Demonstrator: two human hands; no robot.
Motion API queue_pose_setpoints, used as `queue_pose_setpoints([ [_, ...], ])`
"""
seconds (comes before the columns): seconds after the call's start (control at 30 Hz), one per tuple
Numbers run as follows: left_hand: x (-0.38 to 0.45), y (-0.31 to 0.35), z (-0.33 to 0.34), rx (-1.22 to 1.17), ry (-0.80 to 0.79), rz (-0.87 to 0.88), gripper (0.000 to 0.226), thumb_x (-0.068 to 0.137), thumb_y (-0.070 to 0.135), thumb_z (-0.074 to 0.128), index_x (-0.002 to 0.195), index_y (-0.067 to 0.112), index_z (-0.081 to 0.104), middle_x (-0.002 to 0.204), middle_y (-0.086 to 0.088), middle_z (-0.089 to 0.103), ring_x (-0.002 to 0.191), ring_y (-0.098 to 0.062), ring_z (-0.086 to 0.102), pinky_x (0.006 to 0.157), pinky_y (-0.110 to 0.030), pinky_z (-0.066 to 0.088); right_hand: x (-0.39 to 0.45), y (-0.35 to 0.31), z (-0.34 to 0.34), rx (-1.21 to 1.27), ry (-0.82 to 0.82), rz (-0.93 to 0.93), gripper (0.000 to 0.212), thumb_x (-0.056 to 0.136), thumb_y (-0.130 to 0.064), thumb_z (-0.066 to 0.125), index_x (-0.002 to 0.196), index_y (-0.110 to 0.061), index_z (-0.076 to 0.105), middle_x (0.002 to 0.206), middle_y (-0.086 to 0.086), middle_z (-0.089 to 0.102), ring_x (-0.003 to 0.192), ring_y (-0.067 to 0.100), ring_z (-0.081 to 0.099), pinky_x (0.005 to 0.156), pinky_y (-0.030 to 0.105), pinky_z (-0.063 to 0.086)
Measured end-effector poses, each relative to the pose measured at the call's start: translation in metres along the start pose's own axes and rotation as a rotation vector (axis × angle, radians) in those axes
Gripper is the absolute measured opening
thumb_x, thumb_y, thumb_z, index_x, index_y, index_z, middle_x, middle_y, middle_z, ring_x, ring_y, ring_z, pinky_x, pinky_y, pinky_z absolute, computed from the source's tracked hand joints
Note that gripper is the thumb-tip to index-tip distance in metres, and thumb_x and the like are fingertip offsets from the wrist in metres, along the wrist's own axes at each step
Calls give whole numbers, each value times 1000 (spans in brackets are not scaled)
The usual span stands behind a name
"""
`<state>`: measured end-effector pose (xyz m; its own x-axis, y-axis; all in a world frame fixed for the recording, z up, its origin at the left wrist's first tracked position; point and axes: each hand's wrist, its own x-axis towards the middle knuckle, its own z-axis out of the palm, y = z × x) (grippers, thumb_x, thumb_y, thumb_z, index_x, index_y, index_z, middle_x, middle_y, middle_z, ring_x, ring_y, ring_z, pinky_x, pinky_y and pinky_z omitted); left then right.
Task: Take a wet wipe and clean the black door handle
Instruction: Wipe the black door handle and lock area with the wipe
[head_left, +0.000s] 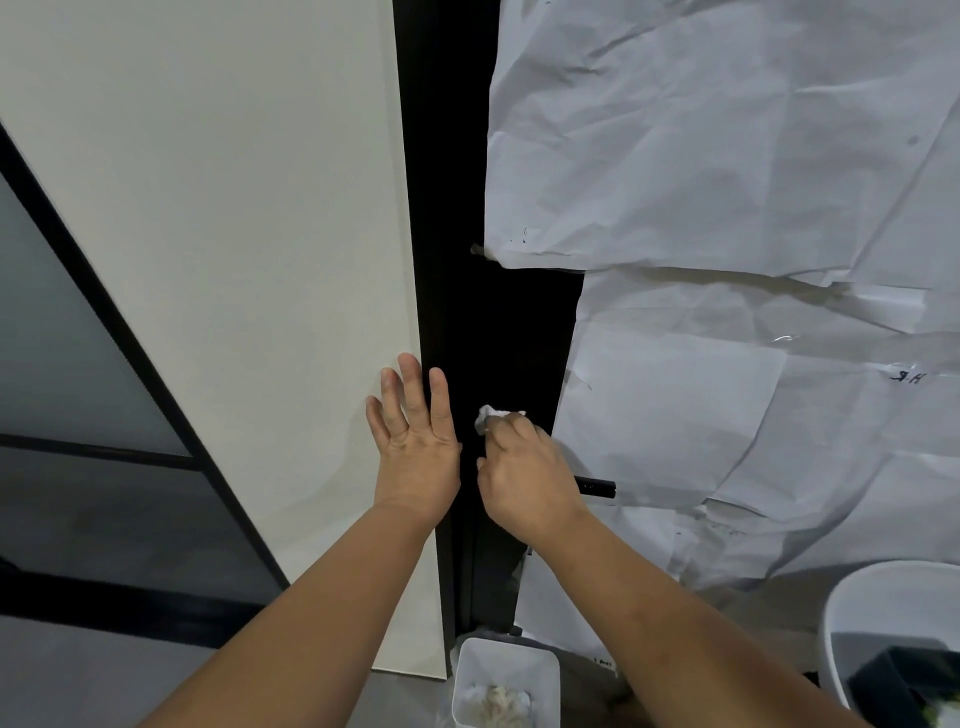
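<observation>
My right hand (524, 473) grips a crumpled white wet wipe (493, 415) against the black door (493, 332). The black door handle (597, 488) is a lever; only its right end shows from under that hand, the rest is covered. My left hand (415, 431) lies flat with straight, spread fingers on the white wall panel (234, 234) at the edge of the black door frame, just left of the right hand.
Crumpled white paper sheets (753, 156) cover the door to the right of the handle. On the floor below stand a small white bin (506, 675) with used wipes and a larger white container (883, 623) at the right edge. A dark glass partition (78, 389) is on the left.
</observation>
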<state>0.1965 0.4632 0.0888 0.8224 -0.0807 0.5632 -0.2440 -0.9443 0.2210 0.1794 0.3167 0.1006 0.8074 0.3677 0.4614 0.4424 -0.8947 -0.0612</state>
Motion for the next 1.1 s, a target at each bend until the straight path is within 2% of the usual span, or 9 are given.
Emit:
queue_pose_setpoints([
  [0.13, 0, -2, -1, 14, -5, 2, 121, 80, 16, 74, 149, 10, -25, 153, -20, -35, 143, -44, -25, 113, -68, 5, 11, 2, -1, -59, -60, -92, 30, 92, -25, 47, 103, -9, 70, 109, 4, 66, 105, 21, 52, 93, 34, 44],
  [0.27, 0, 0, -1, 7, -4, 5, 121, 81, 17, 73, 148, 11, -28, 152, -18, -38, 141, -42, -29, 112, -66, 1, 3, 6, -4, 95, 9, 92, 32, 92, -23, 49, 118, -9, 61, 120, 0, 59, 107, 17, 49, 91, 29, 47],
  [0.37, 0, -1, 0, -5, -14, 4, 122, 82, 18, 72, 147, 13, -31, 151, -17, -40, 141, -42, -31, 112, -66, -2, -4, 5, -4, 115, 37, 181, 33, 92, -24, 49, 117, -5, 60, 120, 3, 55, 106, 18, 48, 91, 28, 46],
  [0.53, 0, -1, 3, 33, 10, -7, 127, 75, 12, 78, 149, 9, -25, 153, -21, -35, 141, -44, -28, 112, -68, 4, 4, -1, 1, 60, -21, -8, 32, 89, -23, 51, 110, -3, 64, 114, 5, 60, 112, 22, 47, 100, 32, 41],
  [0.63, 0, -2, 2, 48, 17, -1, 126, 74, 10, 79, 150, 9, -22, 154, -21, -32, 143, -45, -24, 112, -68, 8, 10, -1, 3, 17, -42, -64, 28, 89, -21, 52, 105, -4, 67, 109, 6, 63, 108, 22, 50, 97, 32, 44],
  [0.73, -1, -4, 1, 45, 7, 8, 126, 77, 17, 78, 149, 11, -25, 154, -19, -35, 143, -43, -26, 113, -67, 4, 1, 4, 2, 170, 21, 94, 31, 91, -23, 52, 117, -7, 60, 120, 2, 55, 111, 17, 47, 93, 27, 47],
  [0.87, -1, -2, 0, 27, 10, 12, 127, 78, 18, 78, 149, 12, -27, 153, -18, -37, 142, -43, -28, 112, -65, -2, -8, 6, 4, 238, 118, 284, 29, 90, -19, 55, 110, 1, 61, 115, 9, 52, 101, 21, 49, 86, 25, 47],
  [0.97, -2, -2, 3, 31, 7, -3, 126, 78, 19, 78, 149, 12, -27, 153, -18, -37, 142, -43, -28, 113, -66, 1, -6, 4, 3, 150, 70, 199, 31, 89, -23, 54, 109, 0, 62, 113, 8, 53, 101, 21, 48, 90, 28, 48],
  [1.1, -1, -2, 5, 57, 14, -8, 128, 75, 13, 80, 150, 10, -23, 154, -20, -33, 143, -44, -25, 113, -67, 6, 2, -1, -1, 69, -47, -19, 36, 87, -21, 55, 117, -3, 60, 121, 5, 56, 117, 21, 44, 99, 33, 46],
])
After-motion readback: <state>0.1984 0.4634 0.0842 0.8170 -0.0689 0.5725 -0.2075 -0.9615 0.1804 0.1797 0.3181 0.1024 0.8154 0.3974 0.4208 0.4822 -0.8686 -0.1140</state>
